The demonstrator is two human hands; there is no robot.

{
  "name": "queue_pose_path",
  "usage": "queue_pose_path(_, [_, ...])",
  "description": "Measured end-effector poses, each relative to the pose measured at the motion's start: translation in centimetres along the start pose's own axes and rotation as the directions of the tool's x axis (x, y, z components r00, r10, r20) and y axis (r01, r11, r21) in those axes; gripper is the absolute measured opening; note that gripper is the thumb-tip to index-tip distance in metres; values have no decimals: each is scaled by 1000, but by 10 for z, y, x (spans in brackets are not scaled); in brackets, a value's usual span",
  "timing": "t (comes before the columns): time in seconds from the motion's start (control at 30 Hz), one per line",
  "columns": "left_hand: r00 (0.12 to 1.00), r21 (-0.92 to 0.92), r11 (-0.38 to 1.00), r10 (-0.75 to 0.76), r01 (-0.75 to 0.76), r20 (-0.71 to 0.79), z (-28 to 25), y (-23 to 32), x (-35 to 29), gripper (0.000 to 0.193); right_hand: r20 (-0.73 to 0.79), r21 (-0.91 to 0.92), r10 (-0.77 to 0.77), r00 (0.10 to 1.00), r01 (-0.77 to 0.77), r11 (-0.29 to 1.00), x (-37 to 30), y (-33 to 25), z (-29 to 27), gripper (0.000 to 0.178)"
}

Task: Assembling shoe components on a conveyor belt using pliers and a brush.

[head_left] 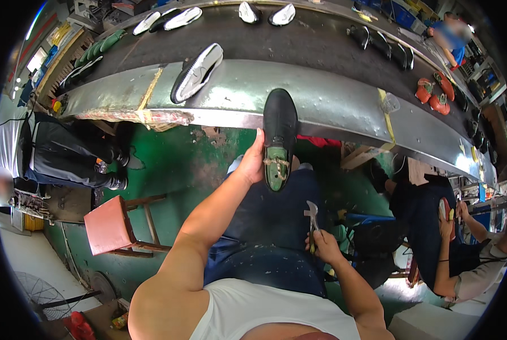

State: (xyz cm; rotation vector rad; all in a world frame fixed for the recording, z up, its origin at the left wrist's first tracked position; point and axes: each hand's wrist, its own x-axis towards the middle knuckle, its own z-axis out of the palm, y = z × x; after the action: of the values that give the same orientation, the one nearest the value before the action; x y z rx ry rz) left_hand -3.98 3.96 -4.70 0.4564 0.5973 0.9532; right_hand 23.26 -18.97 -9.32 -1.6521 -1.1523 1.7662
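Shoe (280,113) (black, with a green last (273,180) showing in its opening) points its toe toward 12 o'clock, its forward part over the near edge of the tabletop (239,85); contact with that edge cannot be confirmed. The left hand (253,158) grips it from 8 o'clock, partly closed, with the far fingers hidden beneath. At 5 o'clock from the shoe, the right hand (327,247) is curled closed around the handles of a pincer-like metal tool (312,211); the tool is clear of the shoe, its head toward 12 o'clock. Whether its jaws are parted cannot be told.

For good handling, support the shoe from below and to the side, so that the upper is not squeezed out of shape. Turn the work with the left hand rather than twisting the right wrist. Bring the tool head in square, well away from the left thumb. Watch the cord (276,162) across the last: a careless approach could snag it or scuff the upper.
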Motion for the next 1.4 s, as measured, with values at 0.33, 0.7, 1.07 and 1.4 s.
queue_pose_path(0.33, [987, -164, 974, -143, 153, 75, 35, 22, -11, 80, 23, -703, -80, 997, 73, 707, -19, -48, 6, 39])
queue_pose_path(0.7, [987, -170, 982, 107, -85, 124, 78, 38, -32, 72, 59, -715, -663, 746, 495, 494, -8, -115, -3, 30])
queue_pose_path(1.07, [991, -128, 987, 109, -99, 73, 88, 33, -34, 63, -144, -363, -926, 349, 852, 378, 79, -253, 2, 25])
queue_pose_path(1.4, [991, -76, 993, 94, -87, 94, 83, 21, -30, 67, -89, 240, -759, 645, 753, 612, 87, -286, -3, 42])
